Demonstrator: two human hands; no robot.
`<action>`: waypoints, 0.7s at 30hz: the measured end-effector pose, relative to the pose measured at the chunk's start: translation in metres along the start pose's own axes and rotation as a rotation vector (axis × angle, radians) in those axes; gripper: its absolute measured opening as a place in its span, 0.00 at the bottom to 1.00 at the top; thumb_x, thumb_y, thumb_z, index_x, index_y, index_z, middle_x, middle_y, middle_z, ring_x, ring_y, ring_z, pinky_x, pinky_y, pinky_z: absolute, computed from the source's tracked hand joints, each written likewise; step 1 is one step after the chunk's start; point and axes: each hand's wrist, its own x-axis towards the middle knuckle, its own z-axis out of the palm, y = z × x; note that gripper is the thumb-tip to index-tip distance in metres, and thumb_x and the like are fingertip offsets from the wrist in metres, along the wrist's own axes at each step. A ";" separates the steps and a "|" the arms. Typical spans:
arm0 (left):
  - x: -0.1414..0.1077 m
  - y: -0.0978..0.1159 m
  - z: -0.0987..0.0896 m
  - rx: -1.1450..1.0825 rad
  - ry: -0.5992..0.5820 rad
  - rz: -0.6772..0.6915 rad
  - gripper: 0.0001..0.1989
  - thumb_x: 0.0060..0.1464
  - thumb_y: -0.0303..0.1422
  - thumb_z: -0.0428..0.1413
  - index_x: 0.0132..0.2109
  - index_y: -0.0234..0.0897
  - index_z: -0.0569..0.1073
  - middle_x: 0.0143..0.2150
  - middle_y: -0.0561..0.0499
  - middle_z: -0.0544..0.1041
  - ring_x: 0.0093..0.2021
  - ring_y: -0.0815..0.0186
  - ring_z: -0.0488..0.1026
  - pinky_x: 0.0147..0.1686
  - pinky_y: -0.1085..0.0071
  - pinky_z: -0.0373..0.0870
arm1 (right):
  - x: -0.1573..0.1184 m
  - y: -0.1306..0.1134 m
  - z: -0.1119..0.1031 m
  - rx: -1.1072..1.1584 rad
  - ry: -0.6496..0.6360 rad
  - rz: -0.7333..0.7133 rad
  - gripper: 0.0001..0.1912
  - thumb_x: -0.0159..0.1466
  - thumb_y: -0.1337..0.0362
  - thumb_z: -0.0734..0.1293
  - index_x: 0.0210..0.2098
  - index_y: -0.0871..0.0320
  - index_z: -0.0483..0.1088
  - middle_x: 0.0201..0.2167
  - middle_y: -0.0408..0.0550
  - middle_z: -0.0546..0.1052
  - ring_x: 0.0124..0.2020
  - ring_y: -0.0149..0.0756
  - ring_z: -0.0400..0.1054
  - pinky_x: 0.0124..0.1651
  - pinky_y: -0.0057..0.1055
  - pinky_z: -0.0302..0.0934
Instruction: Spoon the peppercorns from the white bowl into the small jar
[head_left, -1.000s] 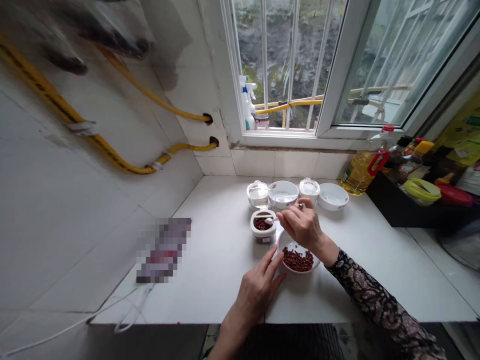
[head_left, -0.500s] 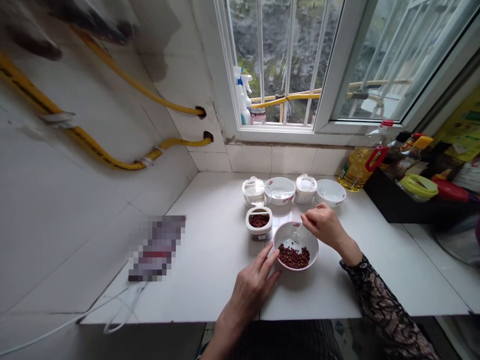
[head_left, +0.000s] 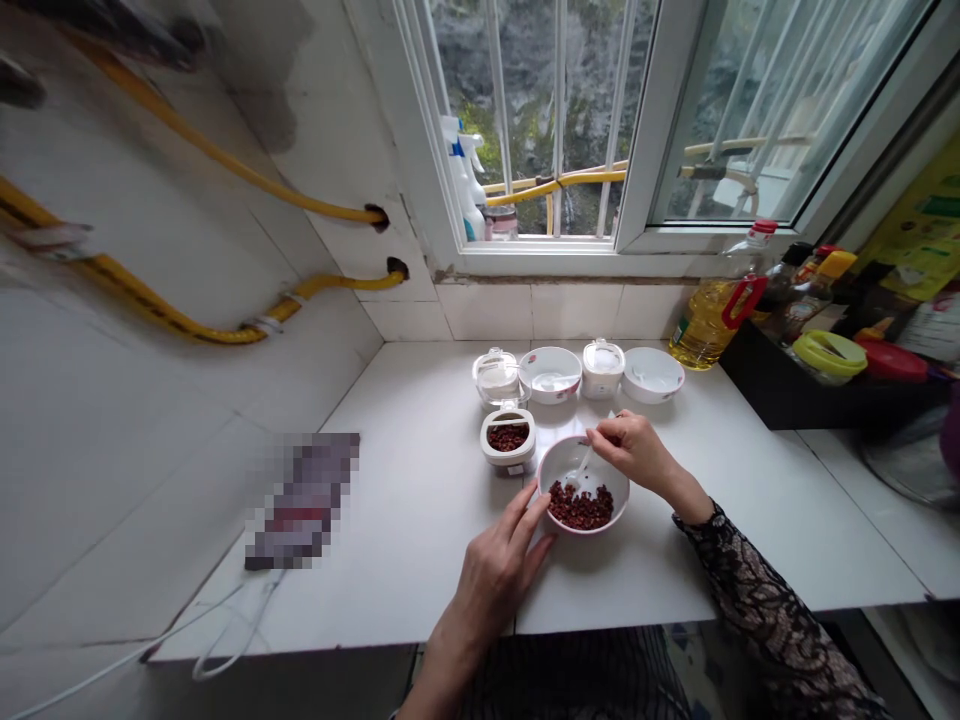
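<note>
My right hand [head_left: 630, 450] is closed on the handle of a small white spoon [head_left: 582, 468]. The spoon's bowl end dips among reddish-brown peppercorns [head_left: 581, 510], which lie in the bottom of a white bowl with a pink rim [head_left: 621, 478]. My left hand [head_left: 499, 560] rests against the left side of that bowl, its fingers stretched out and thumb apart. Just behind and left of the bowl stands a lidded seasoning jar [head_left: 508, 455], its clear lid raised, with similar peppercorns inside.
Behind stand another jar [head_left: 496, 375] with its lid up, a white bowl [head_left: 551, 395], a closed jar [head_left: 602, 380] and a second bowl [head_left: 653, 390]. An oil bottle [head_left: 701, 325] and a black condiment box [head_left: 772, 390] are at right. A blurred item [head_left: 304, 500] with a cable lies left.
The spoon has moved down and left into the peppercorns, and my right hand has lowered slightly with it. My left hand stays at the bowl. The whole view has shifted a little.
</note>
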 end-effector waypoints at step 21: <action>0.001 0.001 -0.001 0.007 -0.014 -0.006 0.20 0.68 0.32 0.48 0.64 0.36 0.61 0.59 0.37 0.74 0.53 0.58 0.77 0.43 0.70 0.79 | 0.001 0.003 -0.003 0.255 0.049 0.353 0.24 0.60 0.49 0.60 0.14 0.56 0.54 0.14 0.39 0.54 0.19 0.26 0.48 0.22 0.27 0.43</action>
